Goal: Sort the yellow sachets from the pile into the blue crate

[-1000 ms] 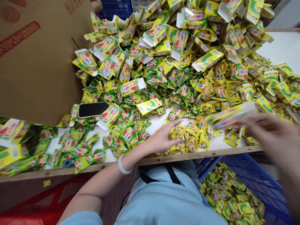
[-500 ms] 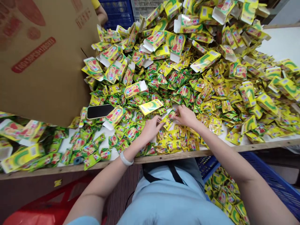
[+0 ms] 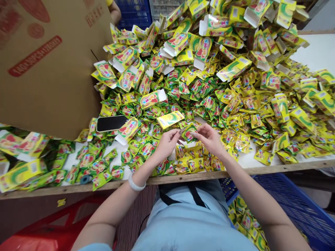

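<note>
The left hand [image 3: 167, 143] and right hand [image 3: 211, 141] pinch one green packet [image 3: 188, 134] at its opposite ends, equally near, its long axis crosswise above the counter [image 3: 247, 159]. Just beyond, slightly left, lies one yellow box [image 3: 170, 119]; farther left, one phone [image 3: 111, 123] and one carton [image 3: 52, 94]; heaped boxes [image 3: 234, 68] and loose packets [image 3: 195, 164] defy counting.

Phone [image 3: 111, 123] amid the packets [image 3: 146, 146] — carton [image 3: 52, 87] at ten o'clock, crate [image 3: 290, 205] at four — box heap [image 3: 180, 45] at twelve.
</note>
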`<state>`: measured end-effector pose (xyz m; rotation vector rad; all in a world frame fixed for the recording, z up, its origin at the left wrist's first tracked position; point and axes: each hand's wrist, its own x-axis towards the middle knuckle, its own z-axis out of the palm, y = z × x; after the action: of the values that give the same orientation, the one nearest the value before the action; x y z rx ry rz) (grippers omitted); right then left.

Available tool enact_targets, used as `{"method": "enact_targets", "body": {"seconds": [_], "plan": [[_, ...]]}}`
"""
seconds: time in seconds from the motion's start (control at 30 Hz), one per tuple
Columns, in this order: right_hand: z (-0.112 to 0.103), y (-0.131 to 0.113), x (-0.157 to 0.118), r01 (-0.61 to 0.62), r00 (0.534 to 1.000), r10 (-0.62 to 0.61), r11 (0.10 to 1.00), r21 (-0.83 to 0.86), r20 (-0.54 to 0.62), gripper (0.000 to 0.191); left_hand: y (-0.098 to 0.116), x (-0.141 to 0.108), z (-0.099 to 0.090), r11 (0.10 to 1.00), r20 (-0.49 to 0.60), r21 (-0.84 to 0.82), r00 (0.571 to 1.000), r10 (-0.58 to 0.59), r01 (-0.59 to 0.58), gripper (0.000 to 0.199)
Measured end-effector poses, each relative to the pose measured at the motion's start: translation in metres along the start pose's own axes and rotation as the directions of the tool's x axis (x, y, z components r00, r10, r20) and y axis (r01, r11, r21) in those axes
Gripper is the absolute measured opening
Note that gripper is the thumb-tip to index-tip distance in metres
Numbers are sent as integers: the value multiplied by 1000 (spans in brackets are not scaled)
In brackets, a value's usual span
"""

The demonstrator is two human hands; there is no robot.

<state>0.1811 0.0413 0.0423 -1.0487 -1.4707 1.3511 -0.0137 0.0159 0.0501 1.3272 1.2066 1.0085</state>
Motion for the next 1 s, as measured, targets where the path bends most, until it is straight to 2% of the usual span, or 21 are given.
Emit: {"method": "enact_targets", "body": {"seconds": [0.13, 0.2, 0.27, 0.33, 0.37, 0.43, 0.47, 0.53, 0.6, 0.67, 0.73, 0.77, 0.8, 0.87, 0.93, 1.0], "plan": [[-8, -4, -6, 76, 997, -76, 964, -255, 11, 32, 7, -7, 2, 993, 64, 119, 998, 18, -26, 26], [-14, -5, -9, 76, 997, -69, 962, -263, 34, 43, 9, -12, 5, 983, 99, 181, 995, 10, -28, 20], [-18, -6, -13, 52, 991, -25, 977, -206, 130, 53, 15, -14, 8, 973, 127, 228, 992, 15, -44, 18], [-20, -6, -18, 28, 976, 12, 983, -179, 218, 43, 23, -12, 7, 948, 141, 305, 989, 50, -91, 20], [-22, -7, -20, 25, 976, 19, 981, -193, 218, 34, 29, -9, 6, 920, 140, 371, 987, 84, -131, 22], [-27, -6, -22, 28, 991, 10, 960, -279, 132, 29, 39, 3, -1, 797, 113, 565, 977, 180, -212, 27], [-31, -6, -23, 33, 997, -9, 936, -350, 72, 31, 43, 12, -4, 698, 86, 681, 970, 227, -224, 31], [-38, -4, -24, 68, 997, -78, 848, -526, 3, 29, 44, 30, -11, 466, 38, 871, 968, 249, -154, 49], [-43, 0, -25, 140, 989, -131, 700, -700, 67, 20, 39, 47, -16, 291, 9, 955, 988, 152, -53, 71], [-46, 5, -27, 216, 976, -102, 541, -813, 191, 9, 28, 58, -20, 232, -10, 973, 998, 68, -7, 77], [-49, 6, -28, 254, 964, -55, 474, -843, 259, 12, 19, 60, -25, 295, -40, 956, 994, 106, 7, 70], [-52, 5, -27, 250, 965, -61, 497, -831, 254, 12, 16, 57, -27, 372, -66, 928, 986, 152, 4, 64], [-54, 0, -26, 234, 971, -90, 559, -796, 222, 11, 15, 53, -28, 479, -93, 878, 977, 192, -11, 57], [-56, -15, -23, 185, 982, -159, 748, -638, 98, 10, 19, 40, -28, 736, -118, 674, 972, 203, -72, 45], [-52, -38, -20, 163, 980, -196, 903, -399, -44, 17, 27, 24, -20, 932, -4, 348, 994, 106, -98, 37], [-42, -60, -17, 192, 970, -216, 962, -194, -108, 20, 38, 9, -7, 998, 215, 56, 977, 4, -17, 33]]}}
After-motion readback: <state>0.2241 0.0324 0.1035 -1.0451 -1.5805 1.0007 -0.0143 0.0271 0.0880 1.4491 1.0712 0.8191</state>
